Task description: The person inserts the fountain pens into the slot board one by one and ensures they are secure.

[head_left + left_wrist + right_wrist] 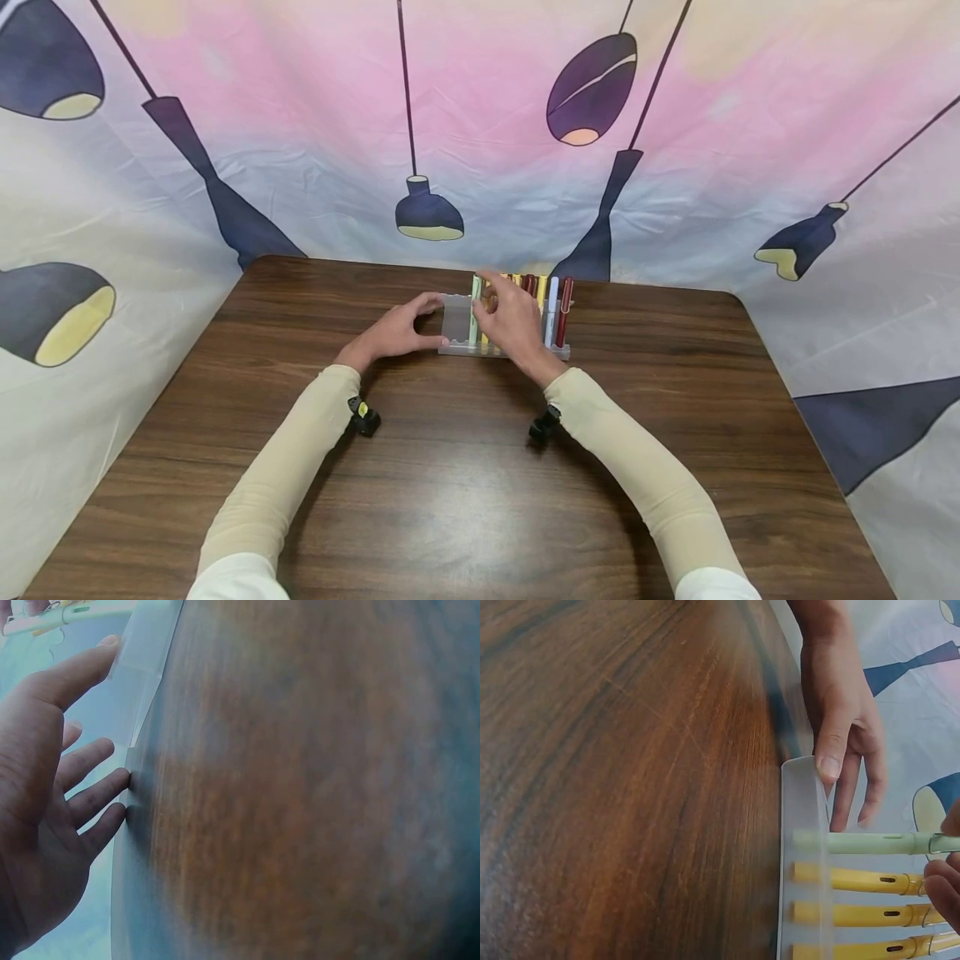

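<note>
A clear plastic pen stand lies near the far edge of the table, with several capped pens side by side in it. My left hand is at its left end, fingers mostly straight. In the right wrist view the left thumb touches the end of the front lip. My right hand reaches over the stand and pinches a light green pen near its cap. That pen's lower end sits behind the front lip. Yellow pens lie beside it, some hidden behind the right hand in the head view.
A light blue pen and a dark red pen stand at the right end of the stand. The brown wooden table stretches toward me. A printed cloth hangs just behind the table's far edge.
</note>
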{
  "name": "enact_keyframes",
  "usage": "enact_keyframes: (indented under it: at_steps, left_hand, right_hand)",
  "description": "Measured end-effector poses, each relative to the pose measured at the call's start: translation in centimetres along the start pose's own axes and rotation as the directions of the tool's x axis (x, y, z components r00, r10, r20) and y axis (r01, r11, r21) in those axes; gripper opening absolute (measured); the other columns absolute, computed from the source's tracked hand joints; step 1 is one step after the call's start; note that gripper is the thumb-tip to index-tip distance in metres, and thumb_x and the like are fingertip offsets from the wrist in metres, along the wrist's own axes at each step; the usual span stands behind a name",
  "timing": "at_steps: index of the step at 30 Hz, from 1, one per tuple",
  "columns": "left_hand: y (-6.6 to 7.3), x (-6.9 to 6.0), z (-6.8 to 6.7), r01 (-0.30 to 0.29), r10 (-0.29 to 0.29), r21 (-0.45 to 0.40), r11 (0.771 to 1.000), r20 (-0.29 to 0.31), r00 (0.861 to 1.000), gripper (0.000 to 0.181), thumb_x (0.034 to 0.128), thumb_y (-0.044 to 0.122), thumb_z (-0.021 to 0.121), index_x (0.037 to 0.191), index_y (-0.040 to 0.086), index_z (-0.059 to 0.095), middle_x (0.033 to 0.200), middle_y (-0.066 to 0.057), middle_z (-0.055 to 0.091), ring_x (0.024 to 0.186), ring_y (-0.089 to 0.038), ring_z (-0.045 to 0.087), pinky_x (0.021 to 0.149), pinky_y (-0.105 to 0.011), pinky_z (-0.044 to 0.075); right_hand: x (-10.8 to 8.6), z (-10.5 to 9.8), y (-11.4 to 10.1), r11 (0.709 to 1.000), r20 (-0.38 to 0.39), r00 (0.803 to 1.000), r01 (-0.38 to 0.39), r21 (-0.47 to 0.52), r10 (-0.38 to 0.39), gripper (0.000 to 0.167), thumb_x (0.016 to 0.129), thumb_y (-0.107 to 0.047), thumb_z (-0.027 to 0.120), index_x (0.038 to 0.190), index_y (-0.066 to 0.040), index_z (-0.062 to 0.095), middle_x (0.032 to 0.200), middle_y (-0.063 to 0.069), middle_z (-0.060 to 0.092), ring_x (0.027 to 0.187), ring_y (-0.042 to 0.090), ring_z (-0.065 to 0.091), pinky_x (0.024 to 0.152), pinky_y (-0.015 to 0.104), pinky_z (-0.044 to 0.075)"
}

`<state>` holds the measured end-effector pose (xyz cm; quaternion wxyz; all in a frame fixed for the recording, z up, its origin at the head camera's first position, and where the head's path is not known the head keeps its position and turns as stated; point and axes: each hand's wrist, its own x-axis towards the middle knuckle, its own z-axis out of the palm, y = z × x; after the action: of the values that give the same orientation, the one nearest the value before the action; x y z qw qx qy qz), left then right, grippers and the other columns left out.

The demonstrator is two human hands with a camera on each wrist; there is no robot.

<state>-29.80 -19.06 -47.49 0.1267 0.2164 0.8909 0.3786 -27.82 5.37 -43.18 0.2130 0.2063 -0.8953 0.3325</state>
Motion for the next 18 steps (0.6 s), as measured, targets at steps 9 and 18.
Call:
enact_keyframes:
  at_steps: [9, 18]
  left_hand:
    - [0.06, -0.22, -0.05, 0.004, -0.004, -0.001, 1.0, 0.0, 1.0, 0.093, 0.0903, 0.048, 0.077, 0.161, 0.014, 0.027, 0.161, -0.011, 0.04, 0.149, -0.029, 0.038, 0.121, -0.055, 0.029]
    - [0.16, -0.2, -0.06, 0.0, 0.0, 0.005, 1.0, -0.002, 1.0, 0.094, 0.0896, 0.049, 0.077, 0.161, 0.014, 0.027, 0.161, -0.011, 0.041, 0.148, -0.029, 0.039, 0.12, -0.055, 0.03]
  right_hand:
    - [0.16, 0.03, 0.21, 1.0, 0.011, 1.0, -0.014, 0.021, 0.014, 0.041, 0.093, -0.013, 0.074, 0.133, -0.007, 0.067, 0.094, 0.008, 0.077, 0.072, 0.016, 0.071, 0.068, 0.038, 0.058]
    - [0.31, -0.01, 0.08, 0.999, 0.015, 1.0, -0.027, 0.025, 0.027, 0.043, 0.094, -0.016, 0.076, 0.135, -0.009, 0.066, 0.092, 0.006, 0.076, 0.073, 0.016, 0.072, 0.07, 0.037, 0.058]
